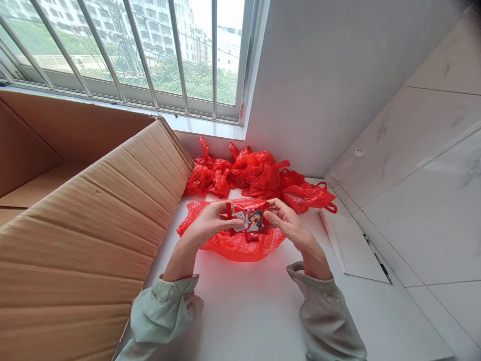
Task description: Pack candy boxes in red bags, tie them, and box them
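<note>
Hands [250, 223] pinch snack packet [248, 219] ends, apparently above red bag [233, 245].

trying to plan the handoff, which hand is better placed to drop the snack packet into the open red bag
Hard to call: both the left hand and right hand pinch the snack packet directly over the open red bag.

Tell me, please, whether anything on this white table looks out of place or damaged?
Nothing stands out. Both hands, left hand and right hand, hold a small red snack packet over a flat red plastic bag; it looks intact.
</note>
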Demonstrator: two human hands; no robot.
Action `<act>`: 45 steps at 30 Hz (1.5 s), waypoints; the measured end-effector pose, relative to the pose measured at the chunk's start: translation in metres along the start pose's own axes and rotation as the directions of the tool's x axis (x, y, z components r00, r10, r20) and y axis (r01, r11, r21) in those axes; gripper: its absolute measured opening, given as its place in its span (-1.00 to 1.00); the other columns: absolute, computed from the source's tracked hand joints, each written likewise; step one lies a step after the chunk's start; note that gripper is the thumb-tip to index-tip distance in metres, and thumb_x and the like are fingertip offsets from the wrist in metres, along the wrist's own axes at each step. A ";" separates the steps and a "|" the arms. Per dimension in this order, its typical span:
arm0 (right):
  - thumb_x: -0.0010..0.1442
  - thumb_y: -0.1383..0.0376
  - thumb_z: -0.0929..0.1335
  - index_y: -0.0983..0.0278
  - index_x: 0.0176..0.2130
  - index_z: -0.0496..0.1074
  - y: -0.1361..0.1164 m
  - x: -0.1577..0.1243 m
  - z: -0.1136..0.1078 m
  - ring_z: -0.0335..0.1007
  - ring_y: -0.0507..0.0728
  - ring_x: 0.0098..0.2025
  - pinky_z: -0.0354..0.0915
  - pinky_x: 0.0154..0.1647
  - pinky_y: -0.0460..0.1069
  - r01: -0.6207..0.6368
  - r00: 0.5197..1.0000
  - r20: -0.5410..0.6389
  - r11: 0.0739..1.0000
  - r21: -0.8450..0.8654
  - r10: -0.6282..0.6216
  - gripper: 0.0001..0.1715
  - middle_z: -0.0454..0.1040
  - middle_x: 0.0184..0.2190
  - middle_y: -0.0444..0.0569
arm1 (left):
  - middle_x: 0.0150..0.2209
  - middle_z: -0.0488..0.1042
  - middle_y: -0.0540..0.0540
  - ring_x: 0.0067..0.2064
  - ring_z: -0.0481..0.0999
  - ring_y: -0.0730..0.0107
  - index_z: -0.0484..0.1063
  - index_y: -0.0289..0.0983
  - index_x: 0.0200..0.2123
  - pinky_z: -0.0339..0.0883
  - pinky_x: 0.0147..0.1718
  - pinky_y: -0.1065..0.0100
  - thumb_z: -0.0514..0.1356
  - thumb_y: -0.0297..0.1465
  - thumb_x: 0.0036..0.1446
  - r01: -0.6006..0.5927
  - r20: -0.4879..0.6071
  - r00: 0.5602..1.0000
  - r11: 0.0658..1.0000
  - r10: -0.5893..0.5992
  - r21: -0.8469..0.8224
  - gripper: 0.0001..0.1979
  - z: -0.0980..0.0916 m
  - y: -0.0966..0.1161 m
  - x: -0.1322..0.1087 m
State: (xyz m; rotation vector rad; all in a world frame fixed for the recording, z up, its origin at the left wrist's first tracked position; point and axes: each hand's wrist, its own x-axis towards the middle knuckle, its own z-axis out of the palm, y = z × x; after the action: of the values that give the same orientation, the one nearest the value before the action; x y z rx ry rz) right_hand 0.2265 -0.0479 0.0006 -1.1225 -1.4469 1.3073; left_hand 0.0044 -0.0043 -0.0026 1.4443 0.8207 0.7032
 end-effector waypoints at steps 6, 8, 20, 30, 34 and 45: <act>0.04 0.05 0.49 0.26 -0.20 0.43 0.003 0.004 0.011 0.35 0.03 -0.42 0.29 -0.47 -0.10 -0.077 0.997 -0.006 0.996 -0.048 0.076 -0.58 0.46 -0.37 -0.12 | -0.43 0.52 -0.07 -0.40 0.52 0.32 0.48 -0.33 -0.37 0.35 -0.44 0.37 0.39 -0.21 -0.09 -0.009 0.011 1.000 0.988 0.008 0.156 -0.69 0.001 -0.001 0.001; 0.05 0.07 0.48 0.27 -0.23 0.46 0.003 0.005 0.013 0.35 0.02 -0.43 0.29 -0.47 -0.10 -0.081 0.997 -0.022 0.995 -0.050 0.080 -0.63 0.46 -0.39 -0.12 | -0.43 0.53 -0.06 -0.39 0.52 0.31 0.49 -0.31 -0.37 0.34 -0.46 0.38 0.38 -0.20 -0.09 -0.011 -0.003 1.000 0.984 0.011 0.179 -0.68 0.002 -0.001 0.001; 0.07 0.15 0.46 0.24 -0.19 0.47 0.003 0.004 0.011 0.38 0.03 -0.39 0.32 -0.35 -0.07 -0.079 0.996 0.035 0.994 -0.080 0.082 -0.68 0.47 -0.39 -0.15 | -0.38 0.52 -0.09 -0.38 0.49 0.34 0.51 -0.35 -0.34 0.36 -0.41 0.35 0.42 -0.17 -0.10 -0.037 -0.066 0.997 0.999 0.040 0.039 -0.62 0.005 0.007 0.001; 0.06 0.13 0.46 0.25 -0.23 0.45 0.007 0.007 0.017 0.42 0.05 -0.41 0.34 -0.42 -0.07 -0.084 0.996 -0.022 0.995 -0.049 0.083 -0.69 0.50 -0.40 -0.14 | -0.39 0.51 -0.05 -0.35 0.52 0.31 0.45 -0.32 -0.27 0.34 -0.40 0.36 0.40 -0.28 -0.05 -0.007 -0.019 1.000 1.000 0.007 0.008 -0.68 0.000 0.000 0.001; 0.08 0.13 0.45 0.23 -0.25 0.45 0.011 0.010 0.019 0.46 0.06 -0.42 0.38 -0.40 -0.05 -0.072 0.997 -0.031 0.997 -0.040 0.071 -0.73 0.52 -0.41 -0.14 | -0.40 0.51 -0.04 -0.38 0.50 0.34 0.41 -0.31 -0.29 0.35 -0.42 0.36 0.41 -0.34 -0.10 -0.014 0.004 1.000 0.999 0.014 0.051 -0.67 -0.002 -0.006 0.003; 0.09 0.15 0.44 0.23 -0.22 0.45 0.016 0.013 0.019 0.47 0.08 -0.40 0.37 -0.42 -0.05 -0.083 0.993 -0.086 0.993 -0.084 0.076 -0.73 0.55 -0.37 -0.11 | -0.21 0.50 -0.05 -0.15 0.50 0.20 0.27 -0.23 0.12 0.38 -0.27 0.30 0.34 -0.40 -0.09 -0.025 -0.018 0.999 0.946 0.033 0.323 -0.34 -0.001 -0.011 0.001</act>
State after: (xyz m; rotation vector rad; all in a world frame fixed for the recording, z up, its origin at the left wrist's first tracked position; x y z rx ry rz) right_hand 0.2060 -0.0384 -0.0164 -1.2889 -1.4230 1.2469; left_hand 0.0040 -0.0030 -0.0134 1.7474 0.9668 0.6276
